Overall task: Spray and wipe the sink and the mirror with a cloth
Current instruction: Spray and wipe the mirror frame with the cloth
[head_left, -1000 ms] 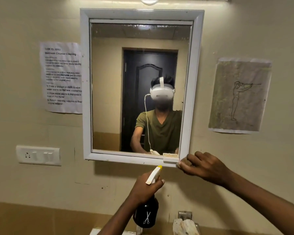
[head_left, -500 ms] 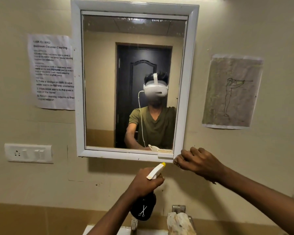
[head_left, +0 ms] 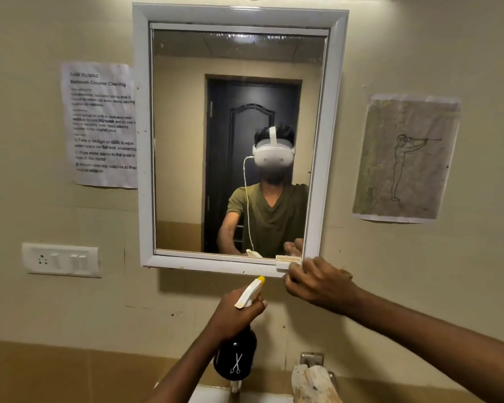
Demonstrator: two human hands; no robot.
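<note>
The white-framed mirror (head_left: 239, 141) hangs on the beige wall and reflects a person wearing a headset. My left hand (head_left: 236, 315) is closed around the neck of a black spray bottle (head_left: 235, 359); its white and yellow nozzle (head_left: 252, 290) points up at the mirror's lower edge. My right hand (head_left: 317, 283) has its fingers curled against the frame's lower right corner, beside a small white tab (head_left: 287, 260). A crumpled beige cloth (head_left: 314, 383) lies at the bottom right. Only a sliver of the white sink (head_left: 213, 396) shows below the bottle.
A printed instruction sheet (head_left: 102, 123) is taped left of the mirror, and a drawing on paper (head_left: 405, 158) hangs to its right. A white switch plate (head_left: 61, 259) sits at the lower left. A metal fitting (head_left: 311, 358) sticks out above the cloth.
My right hand has risen from just under the mirror's corner onto the frame by the white tab. My left hand and the bottle stay below the mirror's lower edge.
</note>
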